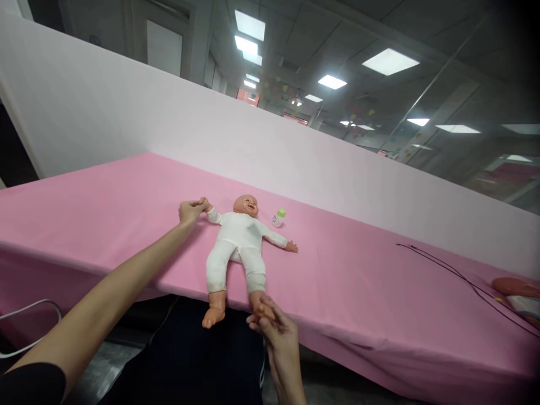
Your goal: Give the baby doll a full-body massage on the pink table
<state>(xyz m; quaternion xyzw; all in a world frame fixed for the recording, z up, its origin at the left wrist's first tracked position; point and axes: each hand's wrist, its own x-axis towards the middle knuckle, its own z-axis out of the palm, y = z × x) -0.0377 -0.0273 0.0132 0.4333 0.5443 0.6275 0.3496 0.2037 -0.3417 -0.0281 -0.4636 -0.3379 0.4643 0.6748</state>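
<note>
A baby doll [240, 232] with a white cloth body lies on its back on the pink-covered table [346, 281], its feet over the front edge. My left hand [190, 211] is closed around the doll's hand at the left of the view. Near the front edge, my right hand [278, 329] grips the doll's foot on the right side, with the fingers around it. The doll's other arm is stretched out on the cloth. Beside its head stands a small bottle [279, 217] with a green cap.
Behind the table runs a low white wall [270, 152], with glass above it. A thin dark cable [453, 270] crosses the cloth at the right, near a partly visible brown object [517, 287]. A white cable [34, 304] hangs at the lower left.
</note>
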